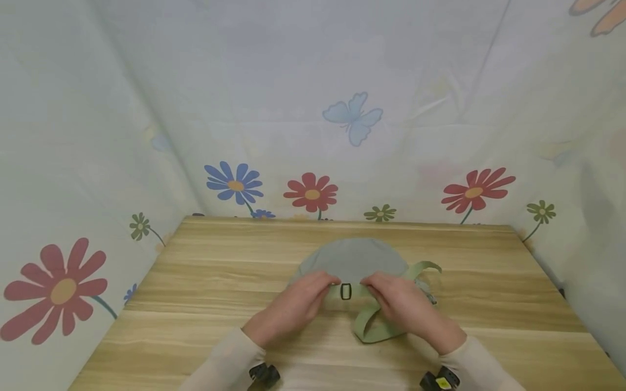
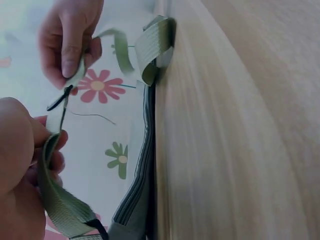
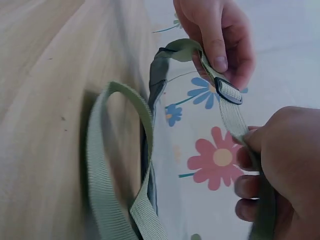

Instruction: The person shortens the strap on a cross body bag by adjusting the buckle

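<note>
- The buckle point(image 1: 346, 291), a small black frame, sits upright on a green strap point(image 1: 361, 291), held up off the table point(image 1: 220, 271) between a person's two hands.
- The left hand point(image 1: 300, 298) is just left of the buckle, thumb and forefinger pinching the strap there; its other fingers curl in behind.
- The right hand point(image 1: 406, 304) is near the buckle on its right, pinching the strap between thumb and fingers, those fingers bent round it.
- The bag point(image 1: 354, 258), grey and rounded like a half-moon, lies flat on the table just beyond the buckle; the left wrist view shows a zip point(image 2: 141, 175) along its edge.
- A loose loop of strap hangs nearer the person than the buckle, to its right, below the right hand; another curl of green rises beyond and right of it.
- Pale sleeves point(image 1: 227, 358) come in on the near side of the buckle, a black device point(image 1: 264, 374) on each wrist.
- Well beyond the buckle I can see a pale cloth point(image 1: 274, 81) printed with flowers point(image 1: 312, 194) and a blue butterfly point(image 1: 359, 115).
</note>
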Demonstrator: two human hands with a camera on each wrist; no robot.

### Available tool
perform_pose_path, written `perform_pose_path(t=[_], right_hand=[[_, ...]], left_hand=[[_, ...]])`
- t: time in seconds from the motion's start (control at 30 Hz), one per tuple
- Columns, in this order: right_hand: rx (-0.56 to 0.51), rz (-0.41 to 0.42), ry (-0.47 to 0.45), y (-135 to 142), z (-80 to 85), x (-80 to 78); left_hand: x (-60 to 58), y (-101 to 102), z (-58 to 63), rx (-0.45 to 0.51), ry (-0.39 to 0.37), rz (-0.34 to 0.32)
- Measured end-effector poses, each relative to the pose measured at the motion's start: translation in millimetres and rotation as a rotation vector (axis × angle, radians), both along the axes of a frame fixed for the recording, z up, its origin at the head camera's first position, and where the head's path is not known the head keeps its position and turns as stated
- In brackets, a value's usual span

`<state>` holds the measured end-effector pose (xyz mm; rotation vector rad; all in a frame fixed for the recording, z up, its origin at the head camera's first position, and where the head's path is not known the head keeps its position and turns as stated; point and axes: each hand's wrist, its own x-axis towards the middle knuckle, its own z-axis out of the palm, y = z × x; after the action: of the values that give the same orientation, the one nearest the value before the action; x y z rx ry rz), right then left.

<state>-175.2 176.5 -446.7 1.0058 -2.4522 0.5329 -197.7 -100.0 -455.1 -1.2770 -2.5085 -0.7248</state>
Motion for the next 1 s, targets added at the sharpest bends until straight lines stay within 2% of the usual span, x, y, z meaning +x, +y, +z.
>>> perform_pose_path(t=[0.1,0.23,0.33,0.63,0.83,1.0], right_hand=[[-0.02,0.03,0.007,1,4.0,-0.1],[-0.044,0.085,-0.032,5,8.7,-0.3],[-0.06,0.129,-0.043,7,10.9,-0.5],[-0.13,0.248,0.076,7,13.6,-3.6],[-0.198,0.283,0.044,6,13.2,-3.7],[-0.241,0.3,0.031,3,9.5,-3.9]], left_hand=[[-0.5,-1,2.0,0.037,0.006,-0.017],[-0.4,-4,4.6,0.062,0.012,-0.033],[-0.4,-4,5.7,0.069,0.034,-0.024],[2.3,-2,11.7,0.123,0.058,0.0],[4.9,1,16.8,0.163,0.024,-0.015],[6.0,3,19.3,0.215,0.03,-0.035]])
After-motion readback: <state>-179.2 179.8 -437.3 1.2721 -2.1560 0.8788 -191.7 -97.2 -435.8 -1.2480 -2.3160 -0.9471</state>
